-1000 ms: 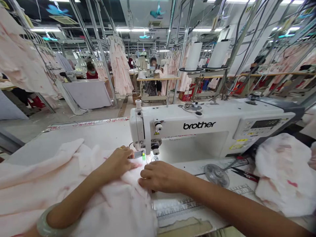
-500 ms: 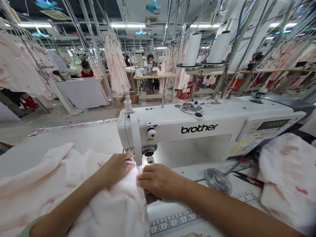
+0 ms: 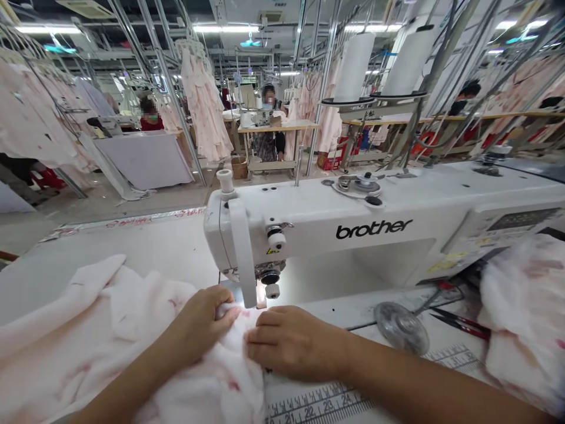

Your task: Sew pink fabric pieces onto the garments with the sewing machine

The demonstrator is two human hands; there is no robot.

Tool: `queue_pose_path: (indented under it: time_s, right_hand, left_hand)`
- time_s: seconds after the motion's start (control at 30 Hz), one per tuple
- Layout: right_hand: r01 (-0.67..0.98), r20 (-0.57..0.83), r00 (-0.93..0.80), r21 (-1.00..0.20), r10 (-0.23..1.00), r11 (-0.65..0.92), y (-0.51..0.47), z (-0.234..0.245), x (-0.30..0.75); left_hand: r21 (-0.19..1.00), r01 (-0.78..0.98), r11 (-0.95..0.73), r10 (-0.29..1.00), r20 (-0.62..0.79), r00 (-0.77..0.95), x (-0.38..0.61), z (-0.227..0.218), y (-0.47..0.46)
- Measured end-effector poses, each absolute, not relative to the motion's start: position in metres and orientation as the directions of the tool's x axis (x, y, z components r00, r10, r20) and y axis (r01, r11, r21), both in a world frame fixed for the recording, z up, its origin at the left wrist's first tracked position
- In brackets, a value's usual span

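Pale pink fabric (image 3: 220, 377) with small reddish marks spreads over the left of the table and runs up to the needle area of a white sewing machine (image 3: 304, 218). My left hand (image 3: 212, 315) pinches a fold of it just left of the presser foot area. On the fabric's right edge my right hand (image 3: 295, 341) is closed, its fingers curled over the cloth just in front of the machine head. The machine's lamp lights the spot between both hands. The needle itself is hidden.
A clear round plastic disc (image 3: 401, 328) on an arm and red-handled tweezers (image 3: 461, 323) lie at right, near another bundle of pale fabric (image 3: 525, 318). A printed ruler (image 3: 326, 406) runs along the table's front. Thread cones (image 3: 353, 68) stand behind; co-workers sit farther back.
My view has shifted slightly, so the machine appears nearer and lower at right. Both hands keep hold of the fabric, and the left hand has moved a little toward me.
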State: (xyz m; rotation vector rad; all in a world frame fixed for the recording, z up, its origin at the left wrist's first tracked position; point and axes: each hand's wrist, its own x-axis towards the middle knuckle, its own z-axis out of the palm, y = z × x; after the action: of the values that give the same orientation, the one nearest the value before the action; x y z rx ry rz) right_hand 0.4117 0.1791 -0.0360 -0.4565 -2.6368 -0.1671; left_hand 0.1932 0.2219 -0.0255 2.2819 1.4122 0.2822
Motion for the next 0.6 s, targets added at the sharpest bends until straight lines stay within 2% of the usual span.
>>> queue_pose_path:
  time_s: [0.13, 0.3, 0.47, 0.6]
  right_hand:
    - [0.378, 0.525, -0.79, 0.01, 0.317, 0.926, 0.1801, -0.039, 0.4121]
    - [0.414, 0.406, -0.819, -0.07, 0.405, 0.908, 0.1827, -0.0421, 0.4107]
    - [0.489, 0.387, -0.778, -0.119, 0.494, 0.864, 0.1847, -0.0436, 0.4106]
    - [0.532, 0.294, -0.774, -0.18, 0.562, 0.827, 0.1849, -0.0385, 0.411]
  left_hand:
    - [0.488, 0.799, -0.351, 0.899, -0.063, 0.433, 0.194, -0.0256, 0.2235]
    - [0.453, 0.818, -0.353, 0.906, -0.051, 0.42, 0.1965, -0.0265, 0.2239]
    - [0.478, 0.811, -0.339, 0.914, -0.036, 0.403, 0.1958, -0.0285, 0.222]
    - [0.478, 0.783, -0.397, 0.901, 0.038, 0.433, 0.1938, -0.0309, 0.2208]
